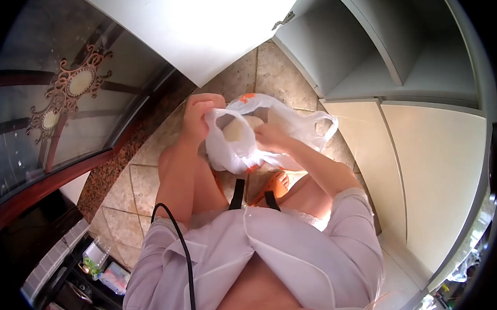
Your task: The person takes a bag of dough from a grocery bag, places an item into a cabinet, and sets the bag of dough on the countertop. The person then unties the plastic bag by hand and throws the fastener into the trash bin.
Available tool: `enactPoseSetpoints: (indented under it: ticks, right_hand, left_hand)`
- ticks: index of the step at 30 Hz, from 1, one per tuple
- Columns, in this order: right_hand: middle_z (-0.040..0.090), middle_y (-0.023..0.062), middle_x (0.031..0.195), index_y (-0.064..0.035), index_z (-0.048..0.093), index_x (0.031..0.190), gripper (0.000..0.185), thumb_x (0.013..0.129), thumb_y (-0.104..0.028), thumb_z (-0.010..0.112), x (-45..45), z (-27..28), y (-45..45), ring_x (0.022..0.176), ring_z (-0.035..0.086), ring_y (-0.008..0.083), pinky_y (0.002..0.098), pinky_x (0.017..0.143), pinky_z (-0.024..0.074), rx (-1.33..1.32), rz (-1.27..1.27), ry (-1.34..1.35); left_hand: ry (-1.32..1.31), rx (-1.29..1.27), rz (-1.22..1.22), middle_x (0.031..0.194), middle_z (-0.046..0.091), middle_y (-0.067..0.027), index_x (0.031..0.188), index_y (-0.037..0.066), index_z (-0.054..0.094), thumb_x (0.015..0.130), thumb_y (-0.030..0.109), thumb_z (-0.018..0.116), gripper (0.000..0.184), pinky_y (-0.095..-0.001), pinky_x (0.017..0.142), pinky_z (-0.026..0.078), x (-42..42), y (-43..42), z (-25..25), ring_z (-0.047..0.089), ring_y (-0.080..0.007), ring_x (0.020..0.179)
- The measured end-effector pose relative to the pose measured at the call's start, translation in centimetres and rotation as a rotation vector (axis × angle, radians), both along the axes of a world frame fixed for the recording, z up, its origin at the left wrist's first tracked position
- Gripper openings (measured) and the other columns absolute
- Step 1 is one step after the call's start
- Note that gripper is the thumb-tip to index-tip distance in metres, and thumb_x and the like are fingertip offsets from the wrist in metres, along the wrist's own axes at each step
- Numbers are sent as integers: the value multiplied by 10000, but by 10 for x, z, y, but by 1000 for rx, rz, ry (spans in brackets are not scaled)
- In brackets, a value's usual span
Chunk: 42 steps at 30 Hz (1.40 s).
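A white translucent plastic bag [226,154] with orange print stands between my knees, its mouth partly open and its handles loose at the right. My left hand [202,115] is closed on the bag's left edge. At the bag's opening is my right hand [271,138], with its fingers bent inward and their tips hidden. Just left of those fingers a pale, cream-coloured item [235,130] shows inside the bag. Whether my right hand touches that item or only the plastic cannot be made out.
An open white cabinet door [193,25] reaches out ahead. Grey shelves [341,54] and cream cabinet fronts [425,163] are at the right. A dark-framed glass door [85,92] with ornaments stands left. Beneath are floor tiles [142,186]; small packages [113,275] lie lower left.
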State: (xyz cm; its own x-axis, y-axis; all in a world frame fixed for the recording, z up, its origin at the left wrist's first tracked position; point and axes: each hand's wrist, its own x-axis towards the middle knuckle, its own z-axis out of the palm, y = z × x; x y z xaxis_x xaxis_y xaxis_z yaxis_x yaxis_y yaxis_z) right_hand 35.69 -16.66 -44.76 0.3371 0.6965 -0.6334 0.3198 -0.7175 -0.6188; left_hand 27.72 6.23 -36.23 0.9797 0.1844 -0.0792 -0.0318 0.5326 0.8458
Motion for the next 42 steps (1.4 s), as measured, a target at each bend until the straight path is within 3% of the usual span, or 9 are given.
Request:
enactPoseSetpoints:
  ticks: [3,5,7,11,17,21,28,34,42]
  right_hand:
    - [593,176,746,-42,592,769,243,857,-251,505,-49,36,-26,692,582,332,437,639,430,107,110,1]
    - [612,164,756,-82,625,780,174,796,-233,539,-72,42,-36,701,580,345,423,646,446,60,239,-10]
    - [622,135,769,-96,633,702,169,750,-240,559,-91,40,-35,757,605,313,407,673,470,-27,338,-41]
    - [627,132,775,-103,656,697,109,713,-186,588,-92,32,-31,777,604,305,386,669,480,-27,358,-28]
    - [542,145,865,-44,647,645,112,704,-139,639,-77,30,-24,813,537,309,374,729,476,333,299,-575]
    - [560,150,913,-31,654,746,74,686,-56,618,-71,29,-14,809,573,320,355,725,487,202,300,-411]
    - [582,173,838,-13,499,947,268,694,-32,587,-73,11,-11,754,602,337,403,642,493,270,96,-355]
    - [582,171,838,-28,475,1005,345,693,-78,613,-70,12,-12,759,612,316,395,622,497,239,209,-511]
    - [643,163,819,-115,620,930,341,742,-400,617,-71,30,-6,770,615,354,408,671,471,13,137,-26]
  left_hand:
    - [-120,1,-97,599,465,-44,597,-26,496,731,204,487,267,-278,581,351,-6,5,6,449,-137,609]
    - [245,320,-239,583,439,-10,575,3,453,750,181,501,254,-265,533,301,-12,-3,19,407,-94,586]
    - [309,263,-84,610,481,47,579,47,490,763,96,615,227,-247,524,298,-20,-17,20,422,-50,597]
    - [159,230,-490,600,444,34,574,38,469,768,178,611,278,-257,515,289,-20,1,27,400,-59,582]
    - [-64,-37,-533,587,453,-10,575,8,474,765,329,609,397,-261,524,294,-27,7,23,414,-104,573]
    - [-4,27,-518,536,437,-30,530,21,457,777,474,587,533,-300,498,276,-21,4,25,388,-148,511]
    - [73,-14,-640,617,467,21,618,25,525,774,379,614,397,-237,566,298,-12,7,20,418,-75,609]
    - [57,33,-642,602,460,-1,582,29,490,778,495,603,518,-259,536,292,-2,3,15,422,-101,583]
    - [183,-4,-766,637,489,13,670,19,551,785,432,607,432,-228,545,311,3,8,7,441,-75,608]
